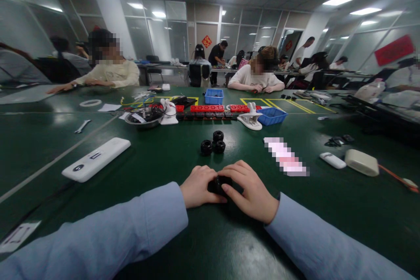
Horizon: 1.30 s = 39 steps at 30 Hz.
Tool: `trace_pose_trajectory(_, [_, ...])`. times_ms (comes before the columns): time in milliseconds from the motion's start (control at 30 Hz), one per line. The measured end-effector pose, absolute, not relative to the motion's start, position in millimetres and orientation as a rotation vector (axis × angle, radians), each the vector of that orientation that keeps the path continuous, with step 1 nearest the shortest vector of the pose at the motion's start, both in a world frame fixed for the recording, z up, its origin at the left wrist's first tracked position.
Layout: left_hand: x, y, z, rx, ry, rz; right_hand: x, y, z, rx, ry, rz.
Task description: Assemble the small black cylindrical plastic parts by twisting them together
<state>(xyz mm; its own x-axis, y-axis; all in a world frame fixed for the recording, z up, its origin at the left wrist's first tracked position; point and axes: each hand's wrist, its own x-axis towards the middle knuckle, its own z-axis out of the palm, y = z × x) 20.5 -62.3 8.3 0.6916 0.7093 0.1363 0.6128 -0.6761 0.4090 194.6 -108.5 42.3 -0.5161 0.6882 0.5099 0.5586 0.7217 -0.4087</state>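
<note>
My left hand (197, 186) and my right hand (251, 190) meet low over the green table, fingers curled around a small black wheel (217, 184). Much of that wheel is hidden by the fingers, so its details are hard to make out. Just beyond my hands, three chunky black toy wheels stand close together: a rear wheel (218, 135), a left wheel (206, 147) and a right wheel (220, 147).
A white power bank (96, 159) lies left, a wrench (82, 126) behind it. Red and black blocks (206, 111) form a row across the table, between white clamps, with blue bins (272, 116) nearby. To the right are a pixelated phone (285, 157) and a beige case (361, 162). Other people sit opposite.
</note>
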Motion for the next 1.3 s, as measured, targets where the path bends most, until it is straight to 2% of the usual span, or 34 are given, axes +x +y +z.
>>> trace_pose_trajectory(700, [20.6,-61.9,7.6,2.577,1.021,0.422,196.3,-113.1,49.6,-0.627,-2.369,0.406])
trace_pose_trajectory(967, [21.1,-63.0,10.6,2.539,1.04,0.414,201.6,-107.4,46.4,-0.635,-2.319,0.387])
trace_pose_trajectory(1300, [19.8,-62.1,10.4,2.525,1.02,0.408,208.7,-90.5,34.7,-1.14,-2.149,0.27])
